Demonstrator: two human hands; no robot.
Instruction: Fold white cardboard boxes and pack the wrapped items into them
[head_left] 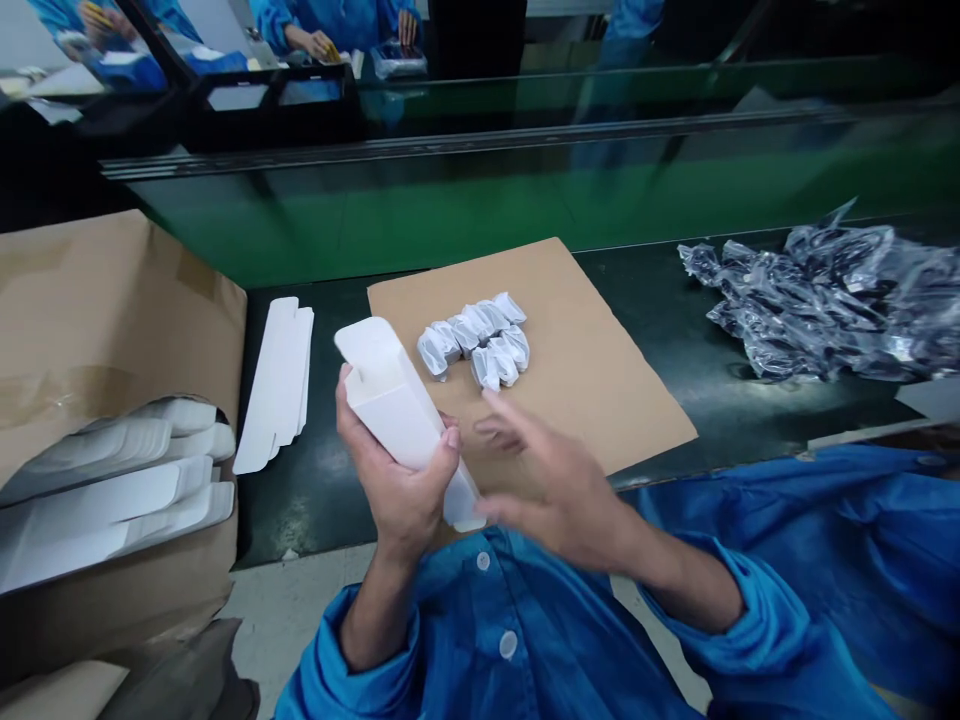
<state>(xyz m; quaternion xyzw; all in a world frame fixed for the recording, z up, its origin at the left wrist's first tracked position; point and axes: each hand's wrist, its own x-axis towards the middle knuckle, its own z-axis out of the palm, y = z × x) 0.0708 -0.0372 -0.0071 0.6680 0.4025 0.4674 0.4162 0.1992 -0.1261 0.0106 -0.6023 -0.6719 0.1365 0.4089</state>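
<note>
My left hand [401,475] is wrapped round a long white carton [397,400], held tilted over the table's front edge. The carton's upper end has its flaps standing out; its lower end points toward my body. Close by the lower end is my right hand [562,480], fingers spread and a little blurred, with nothing visible in it. Whether its thumb touches the carton I cannot tell. Beyond the hands, several small items in whitish wrapping [480,335] lie in two rows on a brown cardboard sheet [592,370].
Flat white cartons [276,385] lie on the dark table at left. Beside them a large brown paper package [112,320] holds more flat cartons [112,500]. Clear plastic bags with dark contents [832,295] are heaped at right. Behind a green barrier [450,220], people in blue work.
</note>
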